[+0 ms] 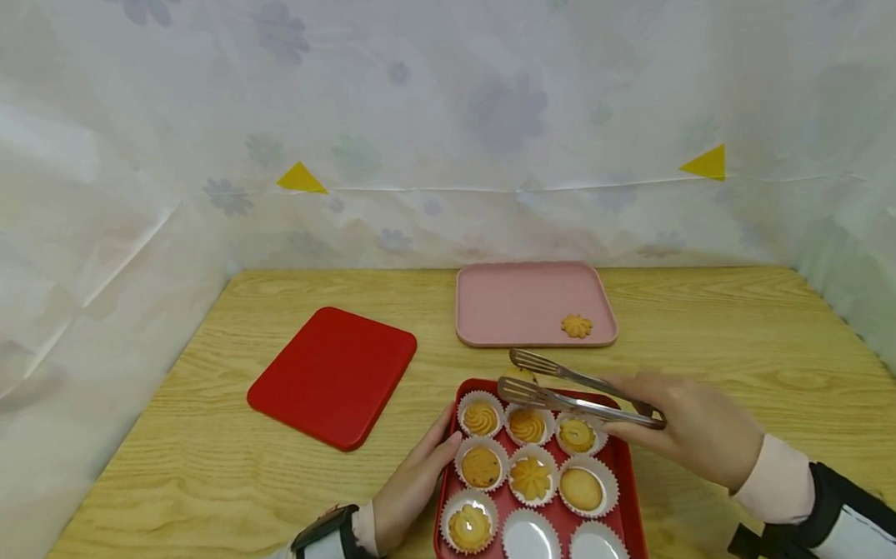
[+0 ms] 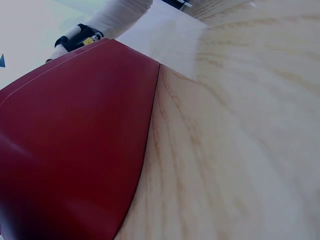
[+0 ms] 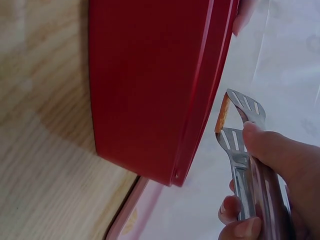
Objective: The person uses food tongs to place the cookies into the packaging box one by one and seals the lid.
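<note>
In the head view my right hand (image 1: 685, 423) holds metal tongs (image 1: 564, 380) over the back edge of a red square box (image 1: 629, 496). The slotted tong tips pinch a thin golden cookie (image 3: 223, 114), seen edge-on in the right wrist view. White paper cups fill the box in rows; several hold cookies, among them a star-shaped cookie (image 1: 531, 478) in the middle. Two paper cups at the front, one a white cup (image 1: 531, 546), have nothing in them. With its fingers straight, my left hand (image 1: 412, 491) rests against the box's left side.
A red lid (image 1: 334, 375) lies on the wooden table (image 1: 210, 386) left of the box. Behind the box is a pink tray (image 1: 522, 304) with one flower-shaped cookie (image 1: 577, 325) near its right front corner. Patterned white sheeting (image 1: 441, 104) walls in the table at the back and sides.
</note>
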`<state>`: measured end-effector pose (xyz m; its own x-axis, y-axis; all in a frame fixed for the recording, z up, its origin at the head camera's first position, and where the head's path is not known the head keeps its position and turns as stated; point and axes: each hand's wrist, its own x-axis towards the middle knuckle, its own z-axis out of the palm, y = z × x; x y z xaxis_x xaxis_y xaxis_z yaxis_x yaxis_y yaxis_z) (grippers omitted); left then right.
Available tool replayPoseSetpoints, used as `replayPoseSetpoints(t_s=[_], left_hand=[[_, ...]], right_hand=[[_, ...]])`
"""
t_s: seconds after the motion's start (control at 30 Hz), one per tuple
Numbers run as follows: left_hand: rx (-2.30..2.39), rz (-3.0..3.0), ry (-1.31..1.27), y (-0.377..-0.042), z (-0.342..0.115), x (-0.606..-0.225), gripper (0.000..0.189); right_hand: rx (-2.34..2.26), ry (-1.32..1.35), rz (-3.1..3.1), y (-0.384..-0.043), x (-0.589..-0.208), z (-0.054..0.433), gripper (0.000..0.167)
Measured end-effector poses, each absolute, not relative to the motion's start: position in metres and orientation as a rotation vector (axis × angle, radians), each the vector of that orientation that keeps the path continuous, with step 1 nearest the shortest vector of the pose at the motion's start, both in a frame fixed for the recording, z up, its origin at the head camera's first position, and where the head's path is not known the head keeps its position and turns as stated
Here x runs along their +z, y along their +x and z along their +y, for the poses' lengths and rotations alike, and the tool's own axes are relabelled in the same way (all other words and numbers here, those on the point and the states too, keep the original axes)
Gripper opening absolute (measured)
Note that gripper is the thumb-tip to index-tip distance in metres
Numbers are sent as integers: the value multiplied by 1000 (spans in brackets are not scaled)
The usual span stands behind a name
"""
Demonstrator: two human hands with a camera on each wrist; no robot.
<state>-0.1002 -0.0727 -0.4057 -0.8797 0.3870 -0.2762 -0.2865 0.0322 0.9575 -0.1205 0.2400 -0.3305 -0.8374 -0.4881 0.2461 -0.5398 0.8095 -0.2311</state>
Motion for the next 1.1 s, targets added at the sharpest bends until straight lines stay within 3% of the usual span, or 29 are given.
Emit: replayPoseSetpoints(t_s=[0.47,1.1], left_hand=[[1897,1839,93,-100,-72,-405,65],[1898,1878,114,-100,-73,-408,65]], right_hand=[[493,850,-2861,-94,-334,240,53],[586,1191,-2749,-67,-343,257,47]])
